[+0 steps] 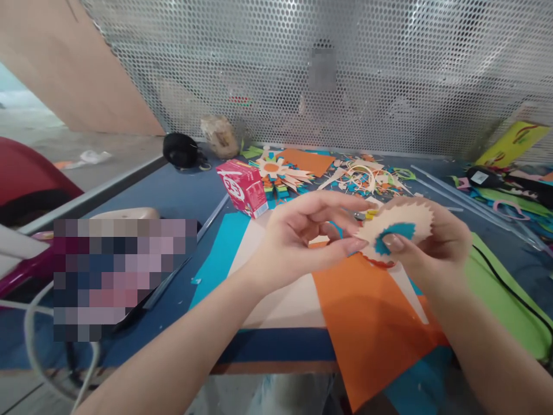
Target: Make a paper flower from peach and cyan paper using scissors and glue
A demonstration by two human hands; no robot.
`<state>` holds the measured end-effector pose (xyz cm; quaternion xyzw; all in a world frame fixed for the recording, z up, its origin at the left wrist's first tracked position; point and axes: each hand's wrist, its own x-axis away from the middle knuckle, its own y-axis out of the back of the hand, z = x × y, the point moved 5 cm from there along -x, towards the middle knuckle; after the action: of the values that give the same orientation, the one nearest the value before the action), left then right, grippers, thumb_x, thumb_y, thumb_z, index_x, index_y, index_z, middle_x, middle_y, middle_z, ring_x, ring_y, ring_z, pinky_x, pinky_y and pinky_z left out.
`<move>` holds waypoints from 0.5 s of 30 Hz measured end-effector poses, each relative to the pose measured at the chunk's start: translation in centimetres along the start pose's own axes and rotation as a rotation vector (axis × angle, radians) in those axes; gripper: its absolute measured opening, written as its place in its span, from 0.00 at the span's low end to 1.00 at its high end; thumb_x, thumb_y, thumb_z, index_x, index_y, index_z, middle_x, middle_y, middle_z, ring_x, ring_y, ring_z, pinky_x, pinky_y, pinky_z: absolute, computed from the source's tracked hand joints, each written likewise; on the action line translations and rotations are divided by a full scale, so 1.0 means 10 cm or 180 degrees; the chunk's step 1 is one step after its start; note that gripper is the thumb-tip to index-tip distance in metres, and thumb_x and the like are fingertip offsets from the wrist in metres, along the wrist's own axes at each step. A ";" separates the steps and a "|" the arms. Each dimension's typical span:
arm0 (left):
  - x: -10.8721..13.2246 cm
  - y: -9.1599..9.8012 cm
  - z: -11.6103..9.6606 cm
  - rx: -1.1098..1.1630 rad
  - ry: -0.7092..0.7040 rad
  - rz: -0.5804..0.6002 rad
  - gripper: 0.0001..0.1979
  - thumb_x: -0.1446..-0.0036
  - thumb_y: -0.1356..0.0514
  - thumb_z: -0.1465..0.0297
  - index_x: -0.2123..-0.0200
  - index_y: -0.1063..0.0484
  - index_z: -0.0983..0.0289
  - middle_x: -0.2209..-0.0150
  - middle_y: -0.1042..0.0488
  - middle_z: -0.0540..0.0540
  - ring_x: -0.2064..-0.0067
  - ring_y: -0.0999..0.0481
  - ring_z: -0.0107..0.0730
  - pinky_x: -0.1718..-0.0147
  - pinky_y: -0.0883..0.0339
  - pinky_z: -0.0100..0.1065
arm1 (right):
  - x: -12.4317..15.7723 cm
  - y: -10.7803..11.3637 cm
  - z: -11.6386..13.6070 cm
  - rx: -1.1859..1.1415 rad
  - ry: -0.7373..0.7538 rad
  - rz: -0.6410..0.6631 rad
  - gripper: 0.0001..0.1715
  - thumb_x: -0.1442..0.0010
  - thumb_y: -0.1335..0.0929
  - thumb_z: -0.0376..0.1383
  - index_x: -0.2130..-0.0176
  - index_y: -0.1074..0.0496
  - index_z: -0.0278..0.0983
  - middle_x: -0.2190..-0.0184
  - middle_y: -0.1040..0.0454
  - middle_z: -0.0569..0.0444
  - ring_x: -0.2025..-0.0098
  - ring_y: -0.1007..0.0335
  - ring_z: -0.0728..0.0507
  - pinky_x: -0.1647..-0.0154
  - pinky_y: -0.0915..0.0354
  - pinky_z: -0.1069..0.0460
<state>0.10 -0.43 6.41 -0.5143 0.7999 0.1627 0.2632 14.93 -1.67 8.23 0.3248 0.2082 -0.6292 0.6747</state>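
Both my hands hold a cream paper flower (pixel 421 218) with a jagged, zigzag edge and a blue jagged centre, above the table. My right hand (pixel 440 248) grips it, thumb pressed on the blue centre. At its left edge, my left hand (pixel 302 230) pinches the cream paper between thumb and fingers. A bit of red-orange shows under the flower. Below lie an orange sheet (pixel 358 323), a cream sheet (pixel 285 305) and a blue sheet (pixel 220 248). The fingers of my right hand behind the flower are mostly hidden.
A pink box (pixel 244 187) stands left of centre. Paper scraps (pixel 367 176) lie along the back by a perforated metal panel (pixel 259 57). A black round object (pixel 180 151) sits at the back left, a pixelated device (pixel 125 276) at left, a green sheet (pixel 496 305) at right.
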 end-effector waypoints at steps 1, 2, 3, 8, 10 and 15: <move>0.00 -0.01 0.01 -0.0002 0.0011 0.0028 0.15 0.52 0.36 0.71 0.58 0.30 0.60 0.68 0.24 0.51 0.67 0.24 0.27 0.74 0.32 0.24 | 0.00 0.00 0.00 -0.0030 -0.0019 -0.0047 0.06 0.54 0.28 0.37 0.73 0.30 0.41 0.77 0.29 0.58 0.75 0.33 0.49 0.75 0.34 0.53; 0.00 -0.01 0.01 -0.0003 0.0030 0.0057 0.16 0.52 0.36 0.71 0.57 0.30 0.59 0.69 0.24 0.51 0.67 0.25 0.27 0.75 0.32 0.24 | 0.00 0.00 -0.01 -0.0068 -0.0065 -0.0085 0.06 0.54 0.28 0.38 0.74 0.30 0.41 0.76 0.28 0.58 0.75 0.33 0.48 0.75 0.34 0.53; 0.00 -0.01 0.01 -0.0004 0.0054 0.0077 0.16 0.52 0.36 0.71 0.57 0.30 0.59 0.69 0.24 0.51 0.67 0.25 0.27 0.75 0.32 0.24 | 0.00 0.00 -0.02 -0.0110 -0.0122 -0.0098 0.07 0.54 0.28 0.38 0.74 0.30 0.41 0.76 0.28 0.58 0.74 0.32 0.48 0.75 0.34 0.52; 0.00 -0.02 0.00 0.0009 0.0151 0.0118 0.18 0.52 0.36 0.69 0.56 0.32 0.61 0.70 0.24 0.52 0.69 0.24 0.28 0.76 0.33 0.25 | 0.00 -0.04 -0.09 -0.0356 -0.0468 0.0022 0.09 0.54 0.28 0.41 0.74 0.30 0.41 0.80 0.30 0.60 0.82 0.37 0.52 0.85 0.38 0.55; 0.00 -0.02 0.00 0.0028 0.0165 0.0130 0.19 0.52 0.36 0.69 0.55 0.32 0.61 0.70 0.24 0.52 0.69 0.24 0.28 0.76 0.33 0.25 | -0.01 -0.06 -0.09 -0.0485 -0.0524 0.0110 0.10 0.54 0.28 0.41 0.75 0.31 0.41 0.83 0.32 0.62 0.86 0.42 0.54 0.89 0.43 0.57; -0.01 -0.02 0.01 0.0062 0.0171 0.0152 0.19 0.51 0.37 0.68 0.55 0.33 0.61 0.70 0.24 0.52 0.67 0.23 0.30 0.75 0.33 0.26 | -0.02 -0.07 -0.09 -0.0539 -0.0582 0.0228 0.10 0.54 0.28 0.39 0.76 0.33 0.40 0.85 0.34 0.63 0.88 0.42 0.55 0.91 0.45 0.59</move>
<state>0.34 -0.38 6.37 -0.4967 0.8202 0.1472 0.2426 14.37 -0.91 7.65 0.2152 0.1864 -0.6118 0.7379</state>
